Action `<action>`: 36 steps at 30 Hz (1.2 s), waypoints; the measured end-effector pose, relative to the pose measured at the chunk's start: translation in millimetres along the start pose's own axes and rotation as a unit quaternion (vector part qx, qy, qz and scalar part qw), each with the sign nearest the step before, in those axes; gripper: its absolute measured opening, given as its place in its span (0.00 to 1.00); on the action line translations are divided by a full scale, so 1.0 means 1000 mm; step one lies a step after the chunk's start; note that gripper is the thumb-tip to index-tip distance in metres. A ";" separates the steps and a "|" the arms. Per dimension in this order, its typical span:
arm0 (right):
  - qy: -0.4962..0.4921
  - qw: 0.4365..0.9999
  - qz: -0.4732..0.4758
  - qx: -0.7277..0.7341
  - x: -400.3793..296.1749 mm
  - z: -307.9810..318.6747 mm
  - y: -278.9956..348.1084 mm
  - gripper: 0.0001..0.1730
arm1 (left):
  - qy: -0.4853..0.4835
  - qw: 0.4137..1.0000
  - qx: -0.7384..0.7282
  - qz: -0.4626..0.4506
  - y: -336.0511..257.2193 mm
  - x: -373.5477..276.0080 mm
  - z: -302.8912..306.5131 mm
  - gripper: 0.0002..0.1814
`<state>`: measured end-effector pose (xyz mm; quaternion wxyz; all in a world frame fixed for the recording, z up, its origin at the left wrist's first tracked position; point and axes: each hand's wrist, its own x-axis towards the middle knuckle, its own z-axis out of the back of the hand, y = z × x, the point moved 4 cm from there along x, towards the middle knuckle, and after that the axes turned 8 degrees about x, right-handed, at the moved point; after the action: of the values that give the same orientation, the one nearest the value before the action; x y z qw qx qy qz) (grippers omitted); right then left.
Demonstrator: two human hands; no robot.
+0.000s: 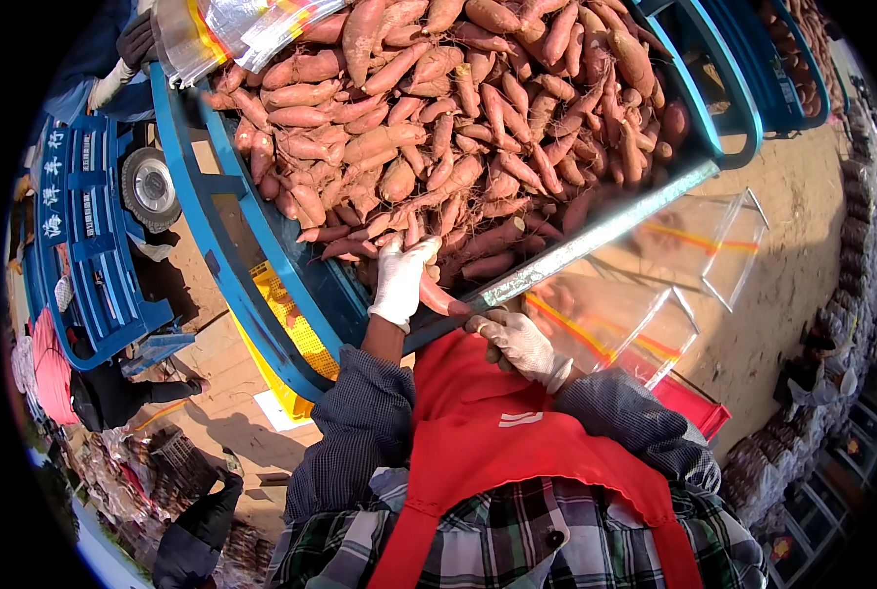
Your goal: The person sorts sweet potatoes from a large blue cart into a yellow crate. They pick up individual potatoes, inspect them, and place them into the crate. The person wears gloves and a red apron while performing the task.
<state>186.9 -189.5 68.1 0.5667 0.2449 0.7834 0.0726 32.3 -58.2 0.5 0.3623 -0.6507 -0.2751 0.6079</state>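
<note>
A heap of reddish sweet potatoes (402, 140) fills the blue metal cart bed (269, 243) before me. My left hand (404, 276), in a white glove, is closed on one sweet potato (438, 296) at the heap's near edge; its lower end points towards my other hand. My right hand (516, 342), gloved too, is curled at that end, beside the cart's metal rim (593, 237); whether it grips the tip or something else cannot be told. Just right of it, clear plastic bags with orange-yellow bands (586, 324) hang open on wire frames.
Flat plastic bags (247, 33) lie on the heap's upper left, near a co-worker's gloved hand (135, 44). A yellow crate (291, 324) stands beyond the left rail, a red crate (692, 405) at right. Other blue carts (96, 235), people and stacked bags surround the spot.
</note>
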 end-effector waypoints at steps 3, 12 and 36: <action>0.002 1.000 0.020 0.002 0.001 0.015 -0.001 0.27 | -0.087 0.827 0.555 -0.022 -0.007 0.060 0.047 0.22; -0.047 0.996 0.008 0.078 0.013 0.027 -0.007 0.26 | 0.015 0.710 0.696 0.106 0.087 0.121 0.084 0.22; 0.111 0.921 0.339 0.156 -0.015 -0.017 0.025 0.35 | 0.070 0.968 -0.213 0.109 -0.020 -0.127 0.007 0.26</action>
<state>182.6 -171.7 96.9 0.3723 0.5715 0.7126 0.1640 12.8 -146.7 92.1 0.1656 -0.7799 -0.2999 0.5239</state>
